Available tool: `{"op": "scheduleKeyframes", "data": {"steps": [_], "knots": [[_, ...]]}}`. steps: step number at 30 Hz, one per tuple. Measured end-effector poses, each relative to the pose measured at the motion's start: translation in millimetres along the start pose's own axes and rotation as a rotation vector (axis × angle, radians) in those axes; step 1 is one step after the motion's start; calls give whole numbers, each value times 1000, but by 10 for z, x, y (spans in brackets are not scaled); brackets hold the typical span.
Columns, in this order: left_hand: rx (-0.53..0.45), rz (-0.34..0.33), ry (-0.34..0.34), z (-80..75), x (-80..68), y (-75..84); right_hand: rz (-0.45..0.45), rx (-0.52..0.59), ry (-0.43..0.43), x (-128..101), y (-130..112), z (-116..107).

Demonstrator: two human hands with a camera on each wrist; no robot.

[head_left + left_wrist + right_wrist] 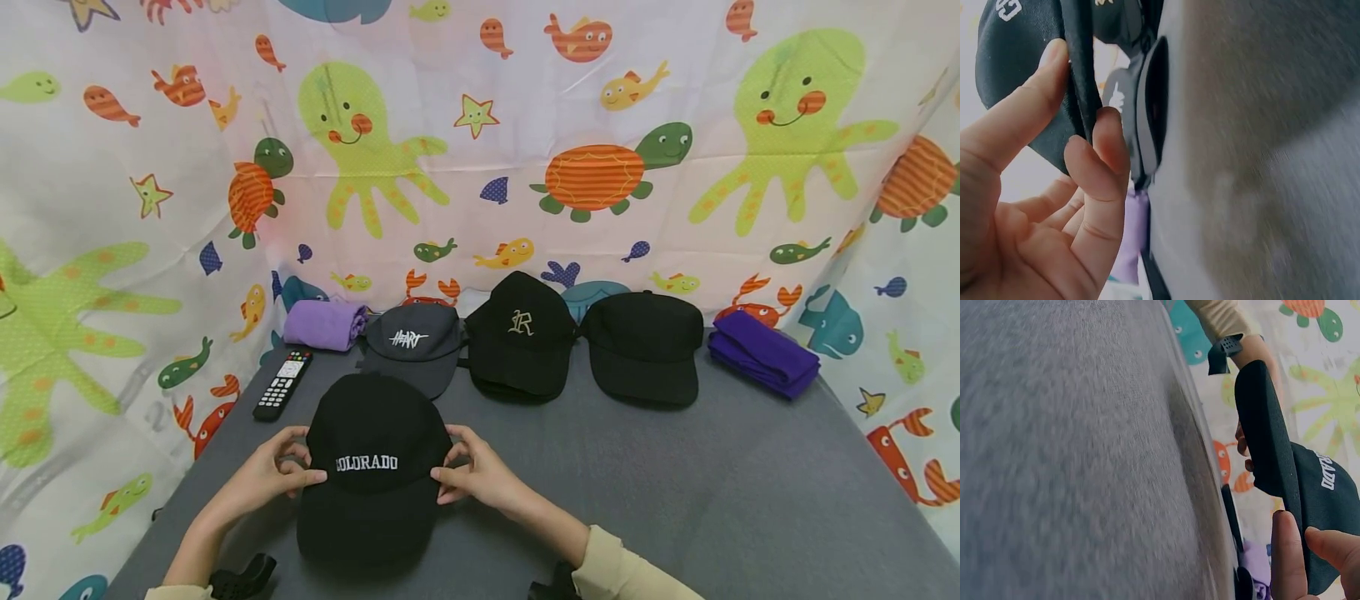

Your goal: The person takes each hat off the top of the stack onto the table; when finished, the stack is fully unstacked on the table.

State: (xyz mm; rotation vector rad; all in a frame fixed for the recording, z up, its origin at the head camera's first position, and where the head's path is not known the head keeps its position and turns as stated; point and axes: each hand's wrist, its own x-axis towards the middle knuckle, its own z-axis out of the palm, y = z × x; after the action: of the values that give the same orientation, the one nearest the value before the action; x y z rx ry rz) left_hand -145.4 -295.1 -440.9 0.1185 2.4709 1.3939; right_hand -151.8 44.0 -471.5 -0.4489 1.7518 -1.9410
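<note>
A black baseball cap (378,425) with white COLORADO lettering is held up between both hands, its brim toward me. My left hand (272,471) pinches the cap's left edge, thumb on the front and fingers behind. On the opposite edge, my right hand (480,471) pinches it in the same way. The left wrist view shows the cap (1022,69) clasped between thumb and fingertips. In the right wrist view the brim (1263,425) hangs above the grey surface, with the right thumb and a finger (1288,556) at its edge.
Along the back stand a dark grey cap (412,342), a black cap with a gold letter (521,337) and a plain black cap (643,346). A lilac folded cloth (325,325) and remote control (282,385) lie left; a purple folded cloth (763,354) lies right on the grey table (675,500).
</note>
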Motion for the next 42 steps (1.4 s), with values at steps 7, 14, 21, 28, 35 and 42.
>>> {"op": "scheduleKeyframes", "data": {"steps": [7, 14, 21, 28, 35, 42], "knots": [[8, -40, -27, -160, -154, -137, 39, 92, -55, 15, 10, 199], [4, -36, -70, -329, -296, -245, 67, 162, -130, 72, 73, 346], [-4, -53, -101, -461, -340, -360, 107, 214, -164, 165, 163, 471], [37, -82, -75, -553, -352, -520, 146, 292, -213, 288, 242, 580], [69, -103, -91, -665, -374, -668, 185, 353, -266, 376, 300, 684], [92, -103, -88, -748, -350, -815, 186, 344, -236, 454, 296, 756]]}}
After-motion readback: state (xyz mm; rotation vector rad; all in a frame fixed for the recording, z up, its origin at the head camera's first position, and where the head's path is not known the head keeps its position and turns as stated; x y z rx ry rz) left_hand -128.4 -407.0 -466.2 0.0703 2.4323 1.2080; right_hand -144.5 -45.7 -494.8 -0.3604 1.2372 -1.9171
